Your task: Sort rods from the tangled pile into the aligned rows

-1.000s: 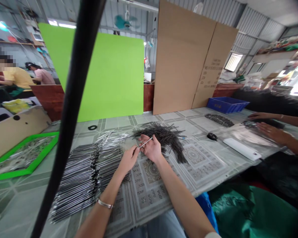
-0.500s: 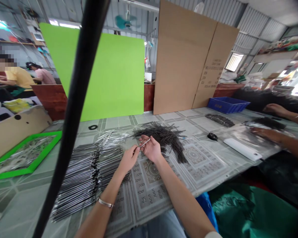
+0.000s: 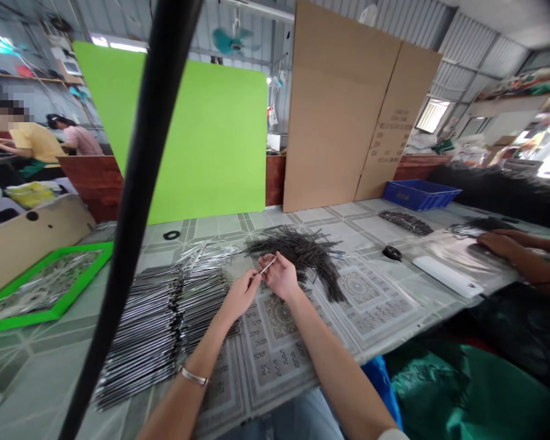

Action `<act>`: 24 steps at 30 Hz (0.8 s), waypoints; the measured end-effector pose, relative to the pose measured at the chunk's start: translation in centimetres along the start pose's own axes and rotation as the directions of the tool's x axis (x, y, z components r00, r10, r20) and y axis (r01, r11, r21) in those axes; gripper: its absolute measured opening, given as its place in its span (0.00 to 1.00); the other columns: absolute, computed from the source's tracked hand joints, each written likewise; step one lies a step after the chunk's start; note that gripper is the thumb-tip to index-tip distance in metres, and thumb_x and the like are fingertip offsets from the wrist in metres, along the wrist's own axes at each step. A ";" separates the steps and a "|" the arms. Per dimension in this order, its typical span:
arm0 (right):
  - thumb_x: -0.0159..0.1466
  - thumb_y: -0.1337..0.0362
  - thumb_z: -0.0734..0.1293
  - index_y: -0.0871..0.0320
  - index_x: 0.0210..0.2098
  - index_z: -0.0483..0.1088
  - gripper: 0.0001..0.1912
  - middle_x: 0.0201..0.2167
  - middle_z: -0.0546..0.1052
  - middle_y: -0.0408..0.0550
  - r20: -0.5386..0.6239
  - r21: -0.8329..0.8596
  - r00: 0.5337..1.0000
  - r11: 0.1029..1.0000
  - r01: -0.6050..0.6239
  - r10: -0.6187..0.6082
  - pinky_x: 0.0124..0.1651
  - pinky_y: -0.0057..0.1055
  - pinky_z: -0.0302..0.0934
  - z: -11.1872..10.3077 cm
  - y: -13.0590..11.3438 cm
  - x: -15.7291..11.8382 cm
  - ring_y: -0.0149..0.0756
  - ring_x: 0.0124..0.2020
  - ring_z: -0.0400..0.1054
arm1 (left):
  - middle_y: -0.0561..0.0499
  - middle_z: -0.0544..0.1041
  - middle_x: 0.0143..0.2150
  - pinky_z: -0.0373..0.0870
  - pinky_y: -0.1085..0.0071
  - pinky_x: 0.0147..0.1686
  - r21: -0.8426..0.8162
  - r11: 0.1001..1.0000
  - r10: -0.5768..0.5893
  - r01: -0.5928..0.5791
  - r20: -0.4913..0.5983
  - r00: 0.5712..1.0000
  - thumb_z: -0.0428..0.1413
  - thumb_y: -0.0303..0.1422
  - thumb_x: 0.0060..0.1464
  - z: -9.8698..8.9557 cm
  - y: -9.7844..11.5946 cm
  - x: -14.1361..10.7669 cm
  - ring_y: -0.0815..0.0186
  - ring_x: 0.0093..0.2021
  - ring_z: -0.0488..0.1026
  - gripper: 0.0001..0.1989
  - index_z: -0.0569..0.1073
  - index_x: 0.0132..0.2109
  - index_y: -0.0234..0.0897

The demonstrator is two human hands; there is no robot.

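A thin metallic rod (image 3: 268,265) is held between my two hands above the patterned table cover. My left hand (image 3: 242,293) pinches its lower left end. The fingertips of my right hand (image 3: 279,276) close on its upper right end, palm turned up. Just behind my hands lies a loose heap of dark thin sticks (image 3: 297,247). Rows of shiny dark rods (image 3: 142,330) are stacked to the left of my left forearm, with silvery wrapped pieces (image 3: 208,253) at their far end.
A black pole (image 3: 137,183) crosses the left of the view. Green-rimmed tray (image 3: 50,315) at left, black tape roll (image 3: 392,252), white bar (image 3: 447,276) and blue crate (image 3: 420,194) at right. Another person's hands (image 3: 504,243) work at the far right.
The other person's hands at the right have come together over the clear plastic. My left hand has shifted very slightly; the rod stays between my hands.
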State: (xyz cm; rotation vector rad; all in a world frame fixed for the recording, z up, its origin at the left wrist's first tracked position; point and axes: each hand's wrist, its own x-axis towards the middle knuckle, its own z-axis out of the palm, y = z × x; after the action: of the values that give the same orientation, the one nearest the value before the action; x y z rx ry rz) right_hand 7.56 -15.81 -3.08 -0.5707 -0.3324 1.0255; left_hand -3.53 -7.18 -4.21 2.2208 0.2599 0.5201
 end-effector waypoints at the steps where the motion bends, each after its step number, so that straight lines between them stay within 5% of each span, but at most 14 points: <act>1: 0.60 0.57 0.58 0.58 0.23 0.68 0.16 0.24 0.74 0.44 0.003 -0.001 1.000 1.000 0.000 0.000 0.27 0.25 0.60 0.0 0.0 0.0 0.29 0.25 0.66 | 0.57 0.63 0.21 0.55 0.73 0.27 -0.007 1.000 -0.004 0.004 -0.002 1.000 0.40 0.43 0.59 0.0 0.0 0.0 0.68 0.24 0.62 0.16 0.65 0.37 0.37; 8: 0.60 0.56 0.60 0.58 0.22 0.67 0.15 0.24 0.73 0.43 -0.017 -0.036 1.000 0.999 0.017 -0.018 0.29 0.25 0.60 0.3 -0.1 -0.1 0.28 0.27 0.67 | 0.58 0.59 0.20 0.52 0.74 0.24 -0.041 0.999 0.001 -0.001 -0.012 1.000 0.41 0.42 0.59 -0.1 0.0 0.0 0.70 0.22 0.59 0.16 0.66 0.37 0.36; 12: 0.59 0.45 0.58 0.57 0.29 0.69 0.21 0.25 0.73 0.42 -0.078 -0.177 0.991 0.979 0.096 -0.112 0.27 0.25 0.59 0.2 0.9 0.5 0.28 0.23 0.65 | 0.58 0.62 0.21 0.53 0.74 0.24 -0.147 0.989 -0.014 0.005 -0.060 0.998 0.42 0.43 0.58 -0.1 0.0 0.3 0.71 0.22 0.59 0.16 0.67 0.37 0.35; 15: 0.56 0.40 0.57 0.56 0.32 0.69 0.26 0.25 0.72 0.42 -0.064 -0.365 0.964 0.905 0.217 -0.257 0.24 0.25 0.55 -0.1 2.0 1.0 0.27 0.21 0.62 | 0.58 0.60 0.20 0.53 0.75 0.22 -0.262 0.964 -0.062 0.032 -0.109 0.992 0.42 0.44 0.58 -0.1 -0.2 0.5 0.73 0.19 0.56 0.17 0.67 0.36 0.35; 18: 0.54 0.45 0.64 0.56 0.32 0.69 0.20 0.24 0.71 0.40 -0.001 -0.535 0.927 0.784 0.316 -0.374 0.24 0.24 0.53 -0.3 2.6 1.1 0.26 0.21 0.61 | 0.60 0.58 0.18 0.51 0.75 0.20 -0.325 0.945 -0.096 0.045 -0.144 0.985 0.43 0.45 0.57 -0.1 -0.4 0.7 0.73 0.17 0.54 0.17 0.67 0.35 0.36; 24: 0.56 0.52 0.65 0.56 0.34 0.71 0.15 0.29 0.73 0.42 0.093 -0.673 0.895 0.635 0.380 -0.436 0.28 0.24 0.56 -0.2 2.6 0.6 0.27 0.26 0.64 | 0.58 0.61 0.20 0.53 0.76 0.21 -0.332 0.943 -0.087 0.031 -0.156 0.984 0.45 0.46 0.56 0.3 -0.8 0.7 0.73 0.19 0.57 0.18 0.67 0.36 0.35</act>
State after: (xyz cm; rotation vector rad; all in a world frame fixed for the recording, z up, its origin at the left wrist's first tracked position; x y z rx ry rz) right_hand 6.14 -14.37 -4.79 -1.1389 -0.7495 0.3984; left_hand -2.73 -6.62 -4.78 1.8418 0.3032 0.6688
